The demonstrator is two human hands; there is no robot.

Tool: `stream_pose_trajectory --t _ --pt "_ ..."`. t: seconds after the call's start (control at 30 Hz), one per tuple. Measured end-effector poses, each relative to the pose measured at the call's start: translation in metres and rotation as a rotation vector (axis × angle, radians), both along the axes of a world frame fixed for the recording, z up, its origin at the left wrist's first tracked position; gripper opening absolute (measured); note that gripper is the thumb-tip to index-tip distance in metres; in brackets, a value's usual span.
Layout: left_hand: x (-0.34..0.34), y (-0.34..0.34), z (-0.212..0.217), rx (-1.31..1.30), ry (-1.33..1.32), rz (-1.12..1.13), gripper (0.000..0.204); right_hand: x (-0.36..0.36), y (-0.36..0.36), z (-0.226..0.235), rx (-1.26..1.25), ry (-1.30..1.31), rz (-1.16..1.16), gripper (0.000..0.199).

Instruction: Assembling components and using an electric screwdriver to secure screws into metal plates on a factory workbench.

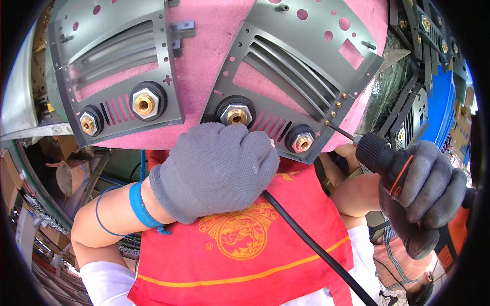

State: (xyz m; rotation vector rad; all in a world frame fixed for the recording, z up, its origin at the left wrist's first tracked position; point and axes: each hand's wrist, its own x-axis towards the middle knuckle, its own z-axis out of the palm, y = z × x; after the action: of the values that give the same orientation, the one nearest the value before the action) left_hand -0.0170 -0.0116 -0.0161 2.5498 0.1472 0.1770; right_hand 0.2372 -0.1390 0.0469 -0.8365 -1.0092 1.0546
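Now: grey panel just above left hand, pinned flat on pink foam by its gloved fist | electric screwdriver gripped by closed right hand, bit set to edge screw | counted: two panels, second up-left; four brass sockets; five edge screws.

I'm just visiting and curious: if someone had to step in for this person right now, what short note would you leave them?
Left hand, gloved, presses on the lower edge of the right grey panel lying on the pink mat.
Right hand grips the electric screwdriver; its bit meets the lowest of a row of brass screws on the panel's right edge.
Done: brass sockets sit in both panels.
Left: whether that screw is tight cannot be told.
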Motion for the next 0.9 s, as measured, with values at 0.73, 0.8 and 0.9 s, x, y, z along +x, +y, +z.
stream_pose_trajectory --t 0.73,0.8,0.9 --pt "-0.023 0.088 0.035 -1.79 -0.103 0.663 0.04 -0.08 0.125 0.071 0.192 0.318 -0.248 0.022" --pt "-0.031 0.096 0.035 -1.809 -0.071 0.58 0.041 -0.087 0.132 0.079 0.138 0.318 -0.243 0.024" --pt "-0.033 0.093 0.033 -1.811 -0.125 0.735 0.046 -0.098 0.141 0.087 0.073 0.312 -0.303 0.028"
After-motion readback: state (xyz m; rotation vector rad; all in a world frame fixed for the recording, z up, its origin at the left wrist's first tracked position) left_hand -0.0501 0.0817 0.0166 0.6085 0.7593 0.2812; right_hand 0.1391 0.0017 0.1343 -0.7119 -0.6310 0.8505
